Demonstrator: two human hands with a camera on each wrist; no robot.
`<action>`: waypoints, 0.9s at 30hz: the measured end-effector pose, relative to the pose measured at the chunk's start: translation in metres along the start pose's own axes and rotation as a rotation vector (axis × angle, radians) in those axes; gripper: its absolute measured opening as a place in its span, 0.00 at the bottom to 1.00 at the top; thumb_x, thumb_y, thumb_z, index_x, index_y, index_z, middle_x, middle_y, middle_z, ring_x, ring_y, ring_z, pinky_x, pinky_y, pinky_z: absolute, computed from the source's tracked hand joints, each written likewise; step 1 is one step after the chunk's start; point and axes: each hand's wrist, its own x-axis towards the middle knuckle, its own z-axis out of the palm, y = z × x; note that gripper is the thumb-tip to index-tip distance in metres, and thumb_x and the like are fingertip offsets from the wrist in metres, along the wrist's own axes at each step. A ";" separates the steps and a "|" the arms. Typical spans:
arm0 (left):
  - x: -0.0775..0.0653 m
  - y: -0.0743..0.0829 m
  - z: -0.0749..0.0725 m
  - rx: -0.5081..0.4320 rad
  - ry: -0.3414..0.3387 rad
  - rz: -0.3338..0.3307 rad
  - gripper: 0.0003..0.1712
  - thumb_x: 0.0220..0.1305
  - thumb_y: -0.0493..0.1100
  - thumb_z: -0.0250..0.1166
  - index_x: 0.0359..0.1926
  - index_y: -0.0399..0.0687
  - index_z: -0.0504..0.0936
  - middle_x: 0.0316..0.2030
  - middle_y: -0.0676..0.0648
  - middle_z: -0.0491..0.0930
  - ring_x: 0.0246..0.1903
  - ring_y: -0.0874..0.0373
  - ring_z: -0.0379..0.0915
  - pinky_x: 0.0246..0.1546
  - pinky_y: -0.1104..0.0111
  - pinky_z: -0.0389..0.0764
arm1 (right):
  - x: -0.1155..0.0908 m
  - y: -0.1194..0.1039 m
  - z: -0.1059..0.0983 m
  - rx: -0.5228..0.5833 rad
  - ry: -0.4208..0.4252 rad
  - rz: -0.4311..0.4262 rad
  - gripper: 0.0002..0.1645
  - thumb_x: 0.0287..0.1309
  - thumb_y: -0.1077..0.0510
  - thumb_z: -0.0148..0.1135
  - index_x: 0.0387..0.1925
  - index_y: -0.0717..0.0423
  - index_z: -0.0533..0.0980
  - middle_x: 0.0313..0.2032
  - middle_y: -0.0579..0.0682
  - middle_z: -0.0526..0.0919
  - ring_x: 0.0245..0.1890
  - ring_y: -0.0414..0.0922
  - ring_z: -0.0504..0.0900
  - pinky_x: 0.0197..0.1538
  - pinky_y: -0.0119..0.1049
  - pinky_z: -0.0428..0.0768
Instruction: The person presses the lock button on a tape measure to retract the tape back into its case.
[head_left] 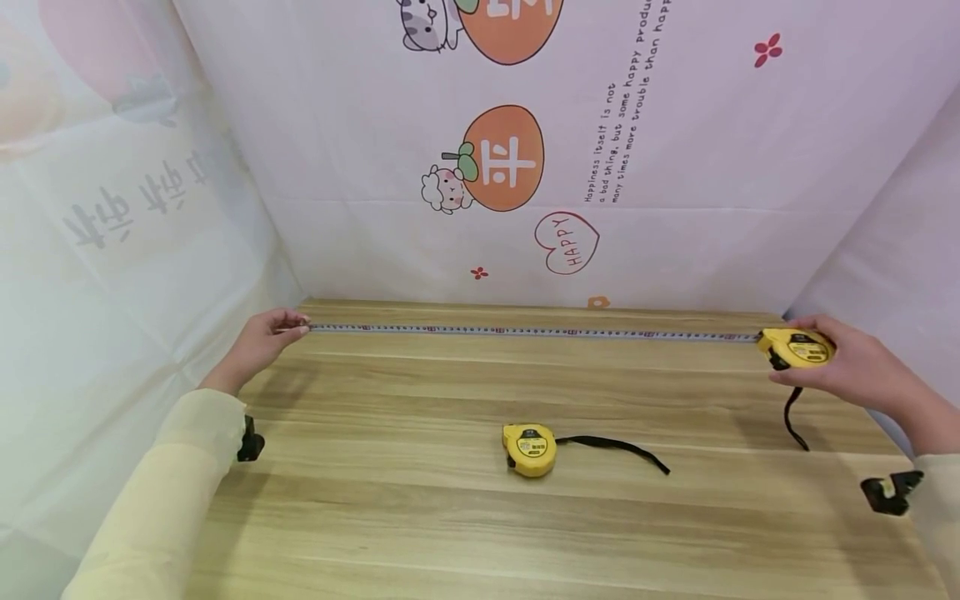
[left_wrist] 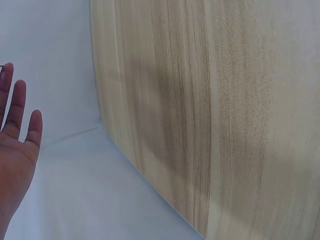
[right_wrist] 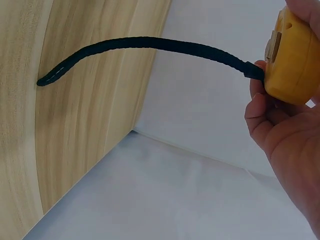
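One yellow tape measure (head_left: 531, 462) lies on the wooden table (head_left: 360, 533), its black strap (head_left: 611, 443) trailing off to its right. Beyond it, the head view shows a pale blade (head_left: 517, 332) drawn straight out of a second tape measure (head_left: 798, 347), well to the right of the resting one. The right hand (head_left: 855, 367) grips that second case, fingers and thumb round it; the left hand (head_left: 258, 342), well to the left of the resting tape measure, pinches the blade's end.

The left wrist view catches only part of the palm and three fingers, so the pinch cannot be made out there. The right wrist view adds what the head view hides — a clip (right_wrist: 272, 46) on the held case, and curled fingers beside the root of its hanging strap (right_wrist: 155, 44).

Small digits run along the blade, with red marks at intervals; both case labels are too small to read. On the white cloth (head_left: 675, 250) beyond the resting tape measure, a heart (head_left: 567, 242) says "HAPPY" — and printed lines (head_left: 622, 142) begin "Happiness itself is not a bad thing".
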 end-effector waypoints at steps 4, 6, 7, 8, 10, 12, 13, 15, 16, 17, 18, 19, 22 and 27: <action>0.000 0.001 0.000 0.001 -0.001 0.001 0.18 0.73 0.44 0.56 0.52 0.32 0.76 0.49 0.34 0.78 0.47 0.50 0.74 0.43 0.67 0.76 | 0.000 0.002 0.001 0.034 -0.002 0.010 0.49 0.51 0.48 0.75 0.63 0.69 0.59 0.49 0.68 0.69 0.32 0.40 0.72 0.26 0.34 0.73; 0.000 0.001 0.000 0.000 -0.002 -0.001 0.18 0.73 0.45 0.56 0.52 0.32 0.76 0.49 0.34 0.78 0.46 0.54 0.73 0.42 0.70 0.75 | -0.001 0.003 0.001 0.059 -0.001 0.008 0.47 0.52 0.50 0.75 0.63 0.69 0.59 0.49 0.68 0.69 0.31 0.37 0.71 0.26 0.35 0.74; 0.001 0.000 0.000 0.000 -0.002 -0.002 0.18 0.73 0.45 0.56 0.52 0.32 0.76 0.49 0.35 0.77 0.45 0.55 0.73 0.42 0.71 0.75 | -0.001 0.003 0.002 0.072 -0.002 0.007 0.47 0.52 0.50 0.74 0.63 0.69 0.59 0.49 0.67 0.69 0.31 0.36 0.71 0.26 0.35 0.74; 0.001 0.000 0.000 -0.001 -0.001 -0.003 0.19 0.73 0.45 0.56 0.52 0.33 0.76 0.50 0.35 0.77 0.45 0.57 0.73 0.42 0.71 0.75 | -0.001 0.004 0.002 0.085 0.000 0.004 0.46 0.52 0.51 0.74 0.63 0.69 0.60 0.49 0.67 0.69 0.30 0.35 0.71 0.26 0.34 0.74; 0.001 0.000 0.000 -0.004 -0.004 -0.005 0.19 0.73 0.46 0.56 0.53 0.33 0.76 0.50 0.35 0.77 0.45 0.59 0.72 0.42 0.72 0.75 | -0.002 0.005 0.003 0.110 -0.001 0.000 0.45 0.53 0.53 0.74 0.63 0.69 0.60 0.49 0.66 0.69 0.31 0.35 0.71 0.26 0.34 0.74; 0.002 -0.001 0.000 -0.005 -0.010 -0.005 0.20 0.73 0.46 0.56 0.53 0.33 0.76 0.51 0.35 0.77 0.45 0.60 0.72 0.42 0.73 0.74 | -0.002 0.005 0.004 0.126 0.001 -0.003 0.45 0.53 0.54 0.74 0.63 0.69 0.60 0.50 0.65 0.68 0.31 0.34 0.71 0.27 0.34 0.74; 0.002 0.000 0.000 -0.008 -0.013 -0.004 0.20 0.73 0.47 0.56 0.53 0.33 0.76 0.51 0.35 0.77 0.45 0.59 0.72 0.42 0.73 0.74 | -0.002 0.006 0.004 0.130 0.002 -0.002 0.45 0.53 0.54 0.74 0.63 0.69 0.60 0.50 0.65 0.68 0.31 0.34 0.71 0.27 0.33 0.74; 0.001 0.001 0.001 -0.012 -0.019 -0.005 0.21 0.73 0.47 0.56 0.54 0.33 0.75 0.51 0.35 0.77 0.45 0.59 0.72 0.42 0.73 0.74 | -0.003 0.007 0.004 0.139 0.005 0.000 0.44 0.53 0.55 0.74 0.63 0.69 0.60 0.51 0.64 0.68 0.32 0.34 0.71 0.27 0.33 0.74; 0.002 0.002 0.001 -0.014 -0.021 -0.006 0.21 0.73 0.47 0.56 0.54 0.33 0.75 0.51 0.35 0.77 0.45 0.58 0.72 0.42 0.73 0.74 | -0.003 0.007 0.004 0.144 0.007 0.000 0.44 0.53 0.55 0.74 0.63 0.68 0.60 0.51 0.64 0.68 0.32 0.34 0.71 0.27 0.33 0.74; 0.001 0.002 0.001 -0.016 -0.024 -0.007 0.21 0.73 0.47 0.56 0.54 0.33 0.75 0.51 0.35 0.77 0.45 0.58 0.72 0.41 0.73 0.74 | -0.003 0.007 0.005 0.148 0.009 0.001 0.44 0.53 0.55 0.73 0.63 0.68 0.60 0.51 0.64 0.67 0.32 0.34 0.71 0.27 0.33 0.74; 0.002 0.003 0.001 -0.022 -0.025 -0.010 0.21 0.73 0.47 0.56 0.54 0.33 0.75 0.51 0.35 0.77 0.46 0.56 0.73 0.41 0.74 0.74 | -0.003 0.008 0.005 0.151 0.011 0.003 0.44 0.54 0.55 0.73 0.63 0.68 0.60 0.51 0.64 0.67 0.32 0.34 0.71 0.27 0.33 0.74; 0.001 0.003 0.001 -0.025 -0.027 -0.011 0.21 0.73 0.47 0.56 0.54 0.33 0.75 0.51 0.35 0.77 0.46 0.55 0.73 0.41 0.74 0.74 | -0.003 0.008 0.005 0.152 0.013 0.005 0.43 0.54 0.55 0.73 0.63 0.68 0.60 0.51 0.63 0.68 0.32 0.35 0.71 0.27 0.33 0.74; 0.001 0.005 0.002 -0.038 -0.032 -0.011 0.20 0.73 0.46 0.56 0.54 0.33 0.75 0.51 0.35 0.76 0.47 0.49 0.73 0.40 0.75 0.74 | -0.003 0.008 0.005 0.157 0.018 0.008 0.42 0.55 0.54 0.72 0.63 0.67 0.60 0.50 0.63 0.68 0.31 0.36 0.71 0.26 0.34 0.74; 0.001 0.009 0.004 -0.054 -0.043 -0.009 0.21 0.73 0.47 0.56 0.55 0.33 0.75 0.51 0.35 0.76 0.50 0.44 0.71 0.41 0.75 0.74 | -0.003 0.006 0.005 0.158 0.027 0.038 0.42 0.55 0.51 0.72 0.63 0.63 0.61 0.49 0.60 0.68 0.32 0.39 0.71 0.27 0.35 0.74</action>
